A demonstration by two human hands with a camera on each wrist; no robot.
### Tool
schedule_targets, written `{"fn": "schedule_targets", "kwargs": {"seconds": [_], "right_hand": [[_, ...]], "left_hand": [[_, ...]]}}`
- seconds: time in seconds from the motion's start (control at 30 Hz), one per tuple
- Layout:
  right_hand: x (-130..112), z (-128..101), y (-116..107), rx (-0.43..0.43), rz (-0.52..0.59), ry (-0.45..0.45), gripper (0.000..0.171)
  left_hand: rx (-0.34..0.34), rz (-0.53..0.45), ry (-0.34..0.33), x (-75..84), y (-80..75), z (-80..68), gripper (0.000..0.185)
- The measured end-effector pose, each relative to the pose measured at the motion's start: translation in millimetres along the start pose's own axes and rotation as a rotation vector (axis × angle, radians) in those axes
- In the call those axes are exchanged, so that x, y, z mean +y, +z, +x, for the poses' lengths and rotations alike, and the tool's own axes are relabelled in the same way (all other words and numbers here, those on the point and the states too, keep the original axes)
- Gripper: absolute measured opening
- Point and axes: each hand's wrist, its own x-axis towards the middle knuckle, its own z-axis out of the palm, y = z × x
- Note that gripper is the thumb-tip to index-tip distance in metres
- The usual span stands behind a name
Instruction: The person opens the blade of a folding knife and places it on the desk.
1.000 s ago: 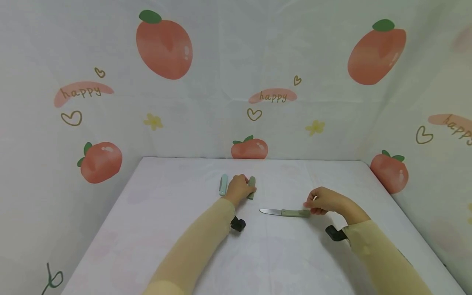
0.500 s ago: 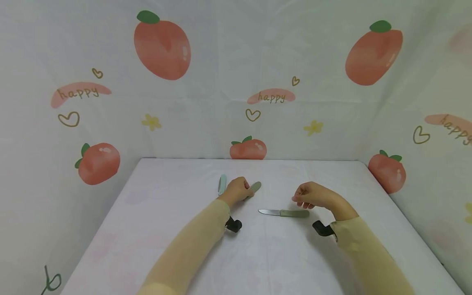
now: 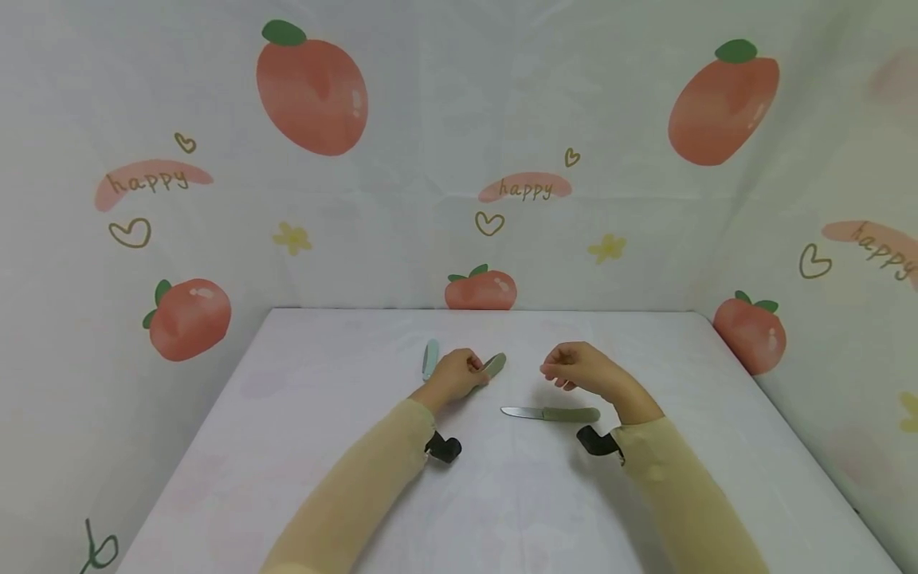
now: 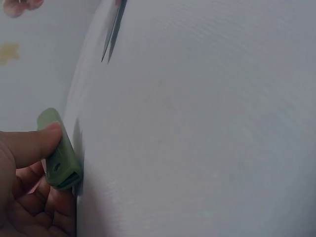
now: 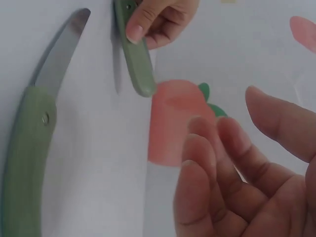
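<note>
Wall (image 3: 423, 104): white sheet, printed w/ red fruit, hearts, yellow flwrs, "happy".
Tbl (image 3: 531, 494): white top, faint pinkish patches.
Sleeves (image 3: 358, 478): pale yellow, one each arm, reaching in from near edge.
R hand (image 3: 584, 369): above tbl, beyond the knife (image 3: 570, 414) – fingers loosely bent, thumb spread well apart from them.
L hand (image 3: 452, 376): fingers pinching the green piece (image 3: 496, 364) – thumb flat on its face, rest curled behind.
Knife: on tbl, blade out, tip to L, green handle to R; nearer the wearer than both hands.
Green piece: in L hand, tilted, far end twd back R; can't tell if touching tbl.
Blue piece (image 3: 430, 359): pale, lying on tbl just L of L hand.
</note>
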Motion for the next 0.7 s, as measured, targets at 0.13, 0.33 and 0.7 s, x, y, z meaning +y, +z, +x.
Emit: {"fn": "schedule_targets", "kwargs": {"seconds": [0.13, 0.33, 0.7], "right_hand": [[-1, 7, 11, 0.042, 0.022, -0.026, 0.022], [0, 16, 28, 0.145, 0.025, -0.034, 0.02], [3, 26, 46, 0.246, 0.093, -0.063, 0.033]], "left_hand": [[0.009, -0.038, 0.012, -4.4, 3.5, -0.8, 0.022], [0.031, -0.134, 0.084, -5.4, 7.6, -6.6, 0.019], [0.043, -0.283, 0.169, 5.7, 10.6, -22.3, 0.019]]}}
